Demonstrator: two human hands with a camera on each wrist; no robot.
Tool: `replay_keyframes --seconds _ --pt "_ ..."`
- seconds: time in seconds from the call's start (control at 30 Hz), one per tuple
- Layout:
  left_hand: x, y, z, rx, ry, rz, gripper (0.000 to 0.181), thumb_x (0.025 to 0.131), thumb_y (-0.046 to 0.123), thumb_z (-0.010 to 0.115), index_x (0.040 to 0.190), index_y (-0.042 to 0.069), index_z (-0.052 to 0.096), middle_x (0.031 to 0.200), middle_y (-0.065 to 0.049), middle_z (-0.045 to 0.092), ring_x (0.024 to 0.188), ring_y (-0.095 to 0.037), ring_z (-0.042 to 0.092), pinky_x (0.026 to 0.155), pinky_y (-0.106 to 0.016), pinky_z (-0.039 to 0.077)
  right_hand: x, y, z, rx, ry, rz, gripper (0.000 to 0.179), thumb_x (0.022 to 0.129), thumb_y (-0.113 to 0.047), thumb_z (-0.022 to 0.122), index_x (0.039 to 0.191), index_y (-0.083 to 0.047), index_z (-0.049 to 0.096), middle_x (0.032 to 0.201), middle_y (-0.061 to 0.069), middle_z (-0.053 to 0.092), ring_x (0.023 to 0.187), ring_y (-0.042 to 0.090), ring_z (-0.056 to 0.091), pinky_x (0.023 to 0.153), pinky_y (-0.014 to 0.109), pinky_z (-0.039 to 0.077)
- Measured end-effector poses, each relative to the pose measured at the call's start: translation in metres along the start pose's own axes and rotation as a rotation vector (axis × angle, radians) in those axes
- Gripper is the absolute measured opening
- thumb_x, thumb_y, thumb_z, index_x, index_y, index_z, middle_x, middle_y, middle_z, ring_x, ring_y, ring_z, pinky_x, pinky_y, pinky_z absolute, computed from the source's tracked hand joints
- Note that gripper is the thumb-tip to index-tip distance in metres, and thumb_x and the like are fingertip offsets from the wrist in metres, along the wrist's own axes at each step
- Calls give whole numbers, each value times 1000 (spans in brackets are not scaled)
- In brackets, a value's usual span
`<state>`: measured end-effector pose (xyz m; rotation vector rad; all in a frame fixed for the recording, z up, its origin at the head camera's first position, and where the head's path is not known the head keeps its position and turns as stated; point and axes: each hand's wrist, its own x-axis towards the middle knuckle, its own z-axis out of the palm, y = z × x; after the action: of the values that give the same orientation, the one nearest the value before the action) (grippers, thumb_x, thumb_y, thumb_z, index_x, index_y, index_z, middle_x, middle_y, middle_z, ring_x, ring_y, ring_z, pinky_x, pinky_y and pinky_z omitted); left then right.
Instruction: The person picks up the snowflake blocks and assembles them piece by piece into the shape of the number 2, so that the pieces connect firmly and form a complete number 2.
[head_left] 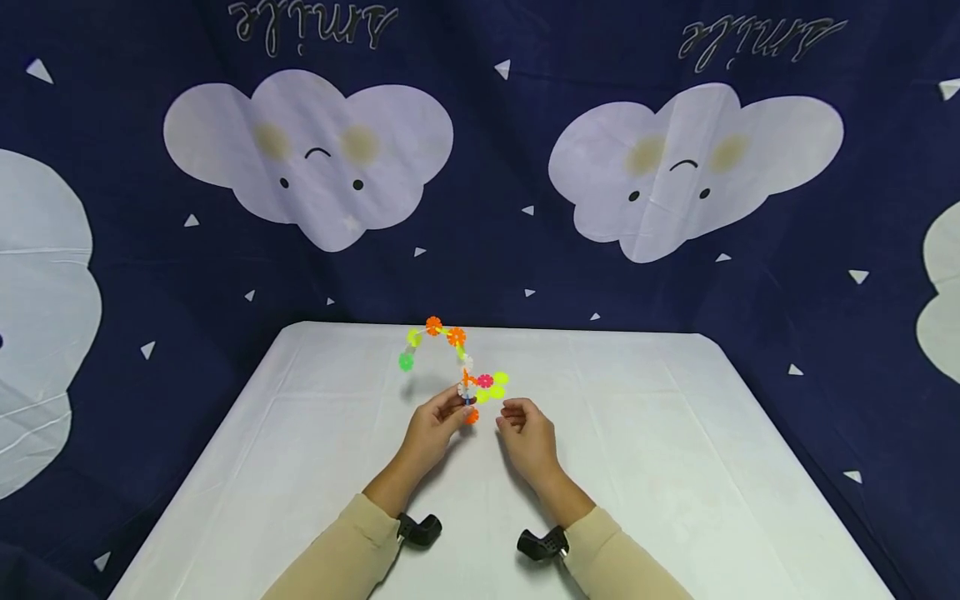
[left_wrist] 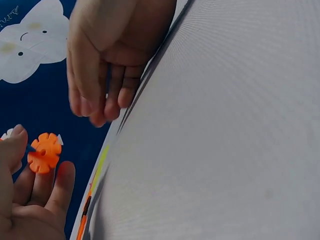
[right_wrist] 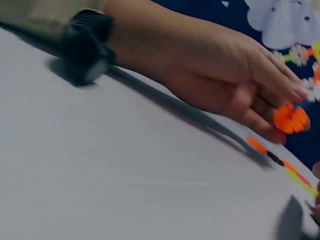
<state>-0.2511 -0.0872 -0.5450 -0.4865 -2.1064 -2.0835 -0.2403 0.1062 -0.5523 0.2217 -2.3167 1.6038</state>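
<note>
My left hand (head_left: 432, 432) pinches a linked figure of notched plastic snowflake discs (head_left: 467, 389) between thumb and fingers, near its white and blue discs. An arc of yellow and orange discs rises from there and bends left to a green disc (head_left: 406, 362). A pink disc (head_left: 485, 381) and several yellow discs (head_left: 498, 391) branch off to the right. Below the thumb sits an orange disc (right_wrist: 290, 119), also seen in the left wrist view. Just right of the figure is my right hand (head_left: 531, 433), its fingers loosely bent, with nothing visible in them and apart from the discs.
A white table (head_left: 637, 467) lies under both hands. Behind it hangs a dark blue cloth (head_left: 487, 275) printed with clouds and small triangles. Each wrist wears a black camera (head_left: 420, 530). In the right wrist view, several thin orange, black and yellow pieces (right_wrist: 257, 144) show edge-on.
</note>
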Motion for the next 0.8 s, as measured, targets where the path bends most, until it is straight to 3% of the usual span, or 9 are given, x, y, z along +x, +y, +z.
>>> replay_keyframes --seconds 0.1,0.2,0.33,0.6,0.8 --pt "2 1 0 52 16 22 47 100 1 72 143 -11 56 117 -20 71 104 -26 69 85 -23 58 12 6 -3 -186 -1 -53 26 91 0 80 115 5 70 105 13 69 97 29 65 86 41 56" --pt "2 1 0 85 30 39 47 101 3 72 143 -10 57 118 -19 71 105 -29 69 86 -23 57 25 12 -3 -354 -70 -98 32 94 -8 80 121 5 69 114 16 65 107 36 57 94 49 47" --pt "1 0 2 49 46 17 46 101 0 70 143 -11 56 120 -21 69 108 -29 67 87 -23 57 40 18 0 -501 -129 -110 37 97 -16 77 124 6 69 119 21 59 109 39 52 97 52 42" --pt "-2 -2 3 19 37 0 44 100 -3 70 141 -11 58 119 -21 69 107 -31 67 86 -23 58 55 20 11 -587 -115 -45 36 96 -22 78 121 3 73 115 18 59 104 35 51 94 50 42" --pt "0 -2 0 45 33 15 46 99 -2 71 142 -10 58 119 -21 70 105 -30 69 83 -23 58 62 19 14 -560 -108 -48 31 95 -20 81 116 2 75 113 17 60 104 35 52 95 50 43"
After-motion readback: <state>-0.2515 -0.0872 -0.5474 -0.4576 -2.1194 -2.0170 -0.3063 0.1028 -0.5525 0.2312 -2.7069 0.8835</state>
